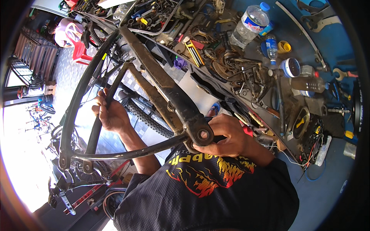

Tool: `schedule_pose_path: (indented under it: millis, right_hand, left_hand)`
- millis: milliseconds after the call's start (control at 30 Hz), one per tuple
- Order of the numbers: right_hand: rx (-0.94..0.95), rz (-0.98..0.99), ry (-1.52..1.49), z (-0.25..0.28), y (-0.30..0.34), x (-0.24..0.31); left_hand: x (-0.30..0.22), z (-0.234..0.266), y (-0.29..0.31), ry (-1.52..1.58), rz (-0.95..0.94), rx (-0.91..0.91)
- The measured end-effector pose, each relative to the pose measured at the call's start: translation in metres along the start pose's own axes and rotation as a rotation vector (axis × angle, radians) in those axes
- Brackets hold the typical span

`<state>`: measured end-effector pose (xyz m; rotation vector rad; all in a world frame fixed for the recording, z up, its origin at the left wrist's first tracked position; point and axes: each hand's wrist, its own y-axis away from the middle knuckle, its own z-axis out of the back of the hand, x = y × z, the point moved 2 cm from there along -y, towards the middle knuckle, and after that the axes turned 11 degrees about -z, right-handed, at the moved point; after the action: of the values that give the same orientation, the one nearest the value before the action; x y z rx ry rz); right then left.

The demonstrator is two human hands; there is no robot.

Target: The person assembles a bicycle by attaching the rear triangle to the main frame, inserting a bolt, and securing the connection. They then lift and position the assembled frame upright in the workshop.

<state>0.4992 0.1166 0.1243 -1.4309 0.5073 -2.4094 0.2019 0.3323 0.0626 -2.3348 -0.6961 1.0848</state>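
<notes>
Both of my hands hold up a black bicycle swingarm (154, 81), its long inner faces caked with brown dirt. My left hand (111, 114) is closed round one of its thin stays, left of the middle. At the opposite end, my right hand (226, 135) grips the thick pivot end, with the thumb and fingers beside its round hole. The two narrow ends with bolt holes point down to the left. Part of my right fingers is hidden behind the pivot end.
A cluttered workbench (250, 102) on the right bears tools, metal parts, a large water bottle (249, 25) and a yellow cutter (194, 52). Beneath the swingarm is a knobbly bicycle tyre (148, 121). Farther off, a person (66, 32) is by a red chair (81, 50).
</notes>
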Motion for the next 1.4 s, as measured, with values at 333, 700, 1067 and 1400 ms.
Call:
schedule_pose_path:
  millis: [333,700,1067,1400]
  right_hand:
    - [-0.054,0.006,0.035,0.001,-0.005,-0.005]
    - [0.076,-0.484,-0.287,0.010,-0.007,-0.022]
    - [-0.231,-0.930,-1.045,0.020,0.003,-0.064]
    - [-0.469,-0.688,-1.050,0.048,0.021,-0.082]
  left_hand:
    - [0.007,0.009,0.004,-0.016,0.051,-0.042]
    - [0.008,-0.002,0.004,-0.595,0.315,-0.043]
    - [0.007,-0.020,0.011,-0.760,0.732,0.370]
    - [0.007,-0.024,0.015,-0.645,0.823,0.186]
